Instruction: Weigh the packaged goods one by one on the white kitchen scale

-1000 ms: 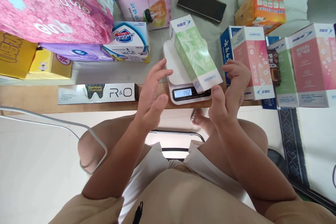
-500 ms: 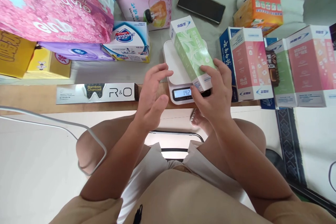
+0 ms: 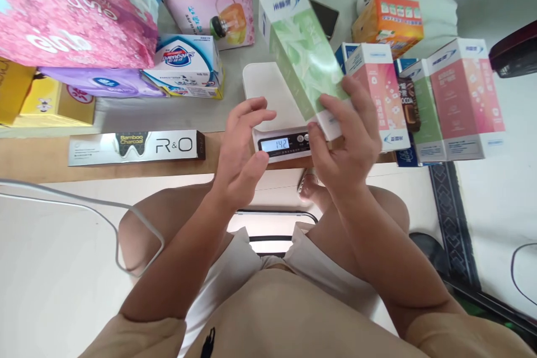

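My right hand (image 3: pixel 346 134) grips the near end of a green and white toothpaste box (image 3: pixel 304 56), thumb on one side and fingers on the other. The box is tilted and raised above a white kitchen scale (image 3: pixel 268 86), covering its right part. On the scale's display (image 3: pixel 274 144) the digits look like 142. Beside the scale's left front corner, my left hand (image 3: pixel 245 151) hovers with fingers apart and nothing in it. Left of that hand lies a silver R&O Bamboo Charcoal box (image 3: pixel 136 148) along the table's front edge.
At the right stand pink toothpaste boxes (image 3: pixel 461 100), a green one (image 3: pixel 425 117) and an orange box (image 3: pixel 388 22). A phone (image 3: pixel 325 17) lies behind, partly covered. Leftward are a Safeguard soap box (image 3: pixel 184 64), a pink bag (image 3: pixel 79 17) and a pink cup box (image 3: pixel 205 5). A cable (image 3: pixel 104 196) hangs front left.
My right hand has lifted the toothpaste box off the scale, up toward the camera. More of the scale and its buttons shows. The view has shifted slightly right; my left hand stays open.
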`<state>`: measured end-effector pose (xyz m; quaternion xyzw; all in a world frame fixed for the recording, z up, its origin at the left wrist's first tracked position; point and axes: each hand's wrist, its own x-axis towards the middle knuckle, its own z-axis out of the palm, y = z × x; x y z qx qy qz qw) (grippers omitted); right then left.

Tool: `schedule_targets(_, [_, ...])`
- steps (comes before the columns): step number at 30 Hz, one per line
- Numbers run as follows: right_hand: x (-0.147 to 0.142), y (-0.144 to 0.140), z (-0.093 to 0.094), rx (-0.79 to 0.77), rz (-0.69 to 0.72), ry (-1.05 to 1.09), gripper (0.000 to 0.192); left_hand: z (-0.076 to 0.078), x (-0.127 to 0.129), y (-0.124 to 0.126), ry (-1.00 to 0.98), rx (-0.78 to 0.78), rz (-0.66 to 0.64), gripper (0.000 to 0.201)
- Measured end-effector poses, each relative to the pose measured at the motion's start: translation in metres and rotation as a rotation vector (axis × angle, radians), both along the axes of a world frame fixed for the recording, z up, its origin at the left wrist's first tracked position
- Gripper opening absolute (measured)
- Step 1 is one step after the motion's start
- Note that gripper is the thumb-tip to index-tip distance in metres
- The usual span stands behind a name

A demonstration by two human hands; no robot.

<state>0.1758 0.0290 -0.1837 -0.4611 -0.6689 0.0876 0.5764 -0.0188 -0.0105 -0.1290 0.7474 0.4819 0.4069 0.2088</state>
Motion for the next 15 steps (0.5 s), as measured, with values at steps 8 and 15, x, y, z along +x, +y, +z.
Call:
schedule_targets(8, [0.093,0.002,-0.007,0.121,-0.128,0.133,0.047,-0.002,0.038,-0.008,0.043,0.169,-0.096,0.054])
schedule_targets(15, [0.106,-0.004,-0.04,0.059,-0.107,0.116,0.056,-0.033,0.103,-0.007,-0.07,0.096,-0.222,0.049])
